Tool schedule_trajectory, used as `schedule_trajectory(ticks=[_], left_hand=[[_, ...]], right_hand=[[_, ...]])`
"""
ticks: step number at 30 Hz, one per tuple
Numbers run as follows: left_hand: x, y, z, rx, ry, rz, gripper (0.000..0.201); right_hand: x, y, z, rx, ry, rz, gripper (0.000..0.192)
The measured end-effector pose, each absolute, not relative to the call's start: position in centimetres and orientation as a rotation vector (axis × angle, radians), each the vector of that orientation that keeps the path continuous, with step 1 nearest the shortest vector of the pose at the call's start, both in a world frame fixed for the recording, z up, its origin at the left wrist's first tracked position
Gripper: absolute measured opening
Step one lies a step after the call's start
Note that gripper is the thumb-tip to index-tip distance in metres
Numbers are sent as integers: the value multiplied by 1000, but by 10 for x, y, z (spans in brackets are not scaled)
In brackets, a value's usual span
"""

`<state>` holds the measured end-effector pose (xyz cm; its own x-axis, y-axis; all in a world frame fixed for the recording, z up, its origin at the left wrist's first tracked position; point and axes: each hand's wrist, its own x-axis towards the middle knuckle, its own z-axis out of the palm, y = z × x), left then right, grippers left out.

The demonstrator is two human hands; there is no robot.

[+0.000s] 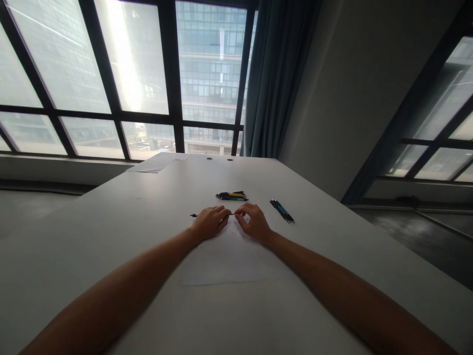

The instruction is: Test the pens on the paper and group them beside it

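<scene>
Both hands close on one thin black pen held level just above a white sheet mid-worktop: the left hand fisted around its barrel, the right hand pinching its end. A bundle of pens lies just beyond, two dark pens to the right, with bare surface out to every edge.

Setting: office room. Large white counter carries pens and paper sheets. Dark-framed floor-height windows face a glass high-rise; grey-blue curtain hangs in the corner against a plain wall.
</scene>
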<state>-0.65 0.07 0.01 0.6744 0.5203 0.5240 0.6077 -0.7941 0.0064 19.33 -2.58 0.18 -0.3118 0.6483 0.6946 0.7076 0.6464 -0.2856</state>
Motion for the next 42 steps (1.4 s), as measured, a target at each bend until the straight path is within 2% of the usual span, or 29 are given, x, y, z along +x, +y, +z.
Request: schedule_trajectory(ticks=[16, 20, 24, 32, 42], left_hand=[[-8, -2, 5, -2576, -1296, -795, 22], [-9, 2, -1, -2642, -1130, -854, 29], [-9, 3, -3, -2711, -950, -845, 25], [-10, 3, -1, -2705, -908, -826, 24], [-9, 2, 1, -2667, -860, -843, 25]], right_hand=[[199, -20, -3, -1242, -1956, -102, 7], [196, -23, -2, -1105, -2071, -78, 8], [195, -24, -1, -1035, -2118, -42, 9], [196, -24, -2, -1032, -2095, -95, 4], [192, -27, 3, -1124, -2051, -58, 10]])
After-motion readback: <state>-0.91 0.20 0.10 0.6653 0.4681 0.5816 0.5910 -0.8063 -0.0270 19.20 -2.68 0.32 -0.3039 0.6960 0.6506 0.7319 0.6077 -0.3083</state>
